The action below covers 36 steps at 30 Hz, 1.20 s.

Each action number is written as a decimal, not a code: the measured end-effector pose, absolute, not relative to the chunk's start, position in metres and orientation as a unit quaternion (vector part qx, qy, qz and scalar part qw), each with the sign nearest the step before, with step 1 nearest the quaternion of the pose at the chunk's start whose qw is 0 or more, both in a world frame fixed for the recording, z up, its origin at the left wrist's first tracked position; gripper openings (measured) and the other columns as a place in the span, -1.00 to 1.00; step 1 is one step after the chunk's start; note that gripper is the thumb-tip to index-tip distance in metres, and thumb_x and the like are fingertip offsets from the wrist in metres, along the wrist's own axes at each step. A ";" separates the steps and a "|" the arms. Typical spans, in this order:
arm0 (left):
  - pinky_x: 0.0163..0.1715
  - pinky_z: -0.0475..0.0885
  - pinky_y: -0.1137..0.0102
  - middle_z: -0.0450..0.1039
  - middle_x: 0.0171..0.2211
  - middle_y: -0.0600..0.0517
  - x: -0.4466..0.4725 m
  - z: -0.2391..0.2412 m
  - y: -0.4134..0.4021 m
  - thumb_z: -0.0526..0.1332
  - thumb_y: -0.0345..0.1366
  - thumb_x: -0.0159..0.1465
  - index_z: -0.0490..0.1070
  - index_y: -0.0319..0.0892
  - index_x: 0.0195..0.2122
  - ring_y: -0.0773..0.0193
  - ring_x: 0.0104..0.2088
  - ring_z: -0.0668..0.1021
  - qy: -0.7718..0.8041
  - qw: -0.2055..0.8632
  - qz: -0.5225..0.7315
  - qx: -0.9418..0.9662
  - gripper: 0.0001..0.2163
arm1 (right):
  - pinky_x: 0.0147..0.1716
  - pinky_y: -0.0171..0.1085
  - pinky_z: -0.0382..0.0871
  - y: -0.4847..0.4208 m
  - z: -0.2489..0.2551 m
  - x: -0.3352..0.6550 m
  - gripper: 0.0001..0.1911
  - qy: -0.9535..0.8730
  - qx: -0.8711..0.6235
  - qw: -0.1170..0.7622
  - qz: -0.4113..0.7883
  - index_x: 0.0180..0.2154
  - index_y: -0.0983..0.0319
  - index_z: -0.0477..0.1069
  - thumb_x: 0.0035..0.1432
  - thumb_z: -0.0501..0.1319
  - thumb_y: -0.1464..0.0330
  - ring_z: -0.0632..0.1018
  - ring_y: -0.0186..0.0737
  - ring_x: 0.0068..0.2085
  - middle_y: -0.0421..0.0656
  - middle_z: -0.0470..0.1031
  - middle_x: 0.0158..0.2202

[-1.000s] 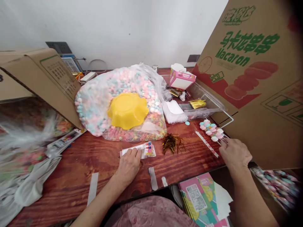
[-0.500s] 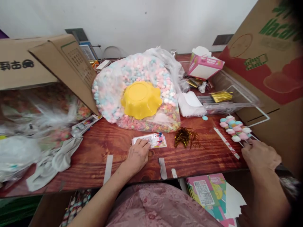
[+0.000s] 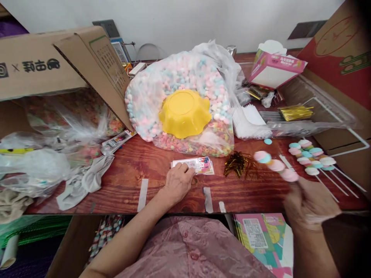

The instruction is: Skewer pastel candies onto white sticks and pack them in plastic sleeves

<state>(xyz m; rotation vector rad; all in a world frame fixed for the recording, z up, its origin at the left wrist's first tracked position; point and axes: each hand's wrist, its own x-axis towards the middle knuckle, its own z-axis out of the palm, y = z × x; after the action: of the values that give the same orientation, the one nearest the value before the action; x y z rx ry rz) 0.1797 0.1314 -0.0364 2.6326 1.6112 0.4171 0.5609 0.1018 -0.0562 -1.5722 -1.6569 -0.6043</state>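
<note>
My right hand (image 3: 308, 202), slightly blurred, grips a marshmallow skewer (image 3: 276, 165) just below its lowest sweet. Pink and blue-pink marshmallows line this skewer, which tilts up to the left above the table. Several more marshmallow skewers (image 3: 311, 156) lie on the table to the right, their white sticks pointing toward me. My left hand (image 3: 179, 183) is on a small stack of printed packets (image 3: 199, 165), fingers bent together over its left part; the thumb is mostly hidden. A tuft of gold twist ties (image 3: 236, 164) lies between the two hands.
Behind the packets sits a big clear bag of marshmallows (image 3: 185, 73) with a yellow scalloped bowl (image 3: 185, 114) upside down on it. A clear tray (image 3: 307, 125) holds gold ties. Cardboard boxes (image 3: 95, 65) flank the table. Tape strips (image 3: 142, 195) line the front edge.
My right hand has lifted one marshmallow skewer off the group and moved left with it. My left hand stays on the packets. The camera view has shifted.
</note>
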 end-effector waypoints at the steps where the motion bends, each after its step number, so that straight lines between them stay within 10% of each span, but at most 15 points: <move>1: -0.34 0.32 0.31 0.48 -0.33 -0.07 0.181 -0.036 0.131 0.11 -0.38 0.33 0.53 -0.17 -0.28 0.14 -0.28 0.44 0.519 0.017 0.133 0.844 -0.82 | -0.46 -0.22 0.24 0.103 -0.055 0.545 -0.92 -0.665 -0.586 0.392 -0.247 -0.31 0.25 0.52 0.15 0.28 0.37 0.42 -0.23 -0.53 -0.11 0.43 -0.58; 9: -0.27 0.35 0.37 0.44 -0.46 0.02 0.177 -0.043 0.140 0.30 -0.37 0.23 0.50 -0.20 -0.48 0.25 -0.31 0.45 0.545 0.191 0.353 0.737 -0.87 | -0.39 -0.28 0.34 0.104 -0.054 0.476 -0.87 -0.712 -0.521 0.444 -0.156 -0.23 0.23 0.50 0.14 0.28 0.50 0.45 -0.30 -0.48 -0.17 0.51 -0.46; 36: -0.31 0.32 0.43 0.50 -0.46 0.05 0.156 -0.044 0.152 0.33 -0.45 0.17 0.55 -0.21 -0.45 0.34 -0.40 0.49 0.512 0.313 0.288 0.746 -0.93 | -0.31 -0.29 0.31 0.081 -0.045 0.463 -0.88 -0.798 -0.481 0.354 -0.075 -0.21 0.23 0.53 0.17 0.28 0.47 0.52 -0.30 -0.40 -0.17 0.58 -0.40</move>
<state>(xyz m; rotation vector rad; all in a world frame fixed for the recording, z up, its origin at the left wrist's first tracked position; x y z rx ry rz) 0.1559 0.1517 -0.0445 1.9670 1.3515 0.7598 0.4633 0.0812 -0.0448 -1.2446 -2.0629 -0.1932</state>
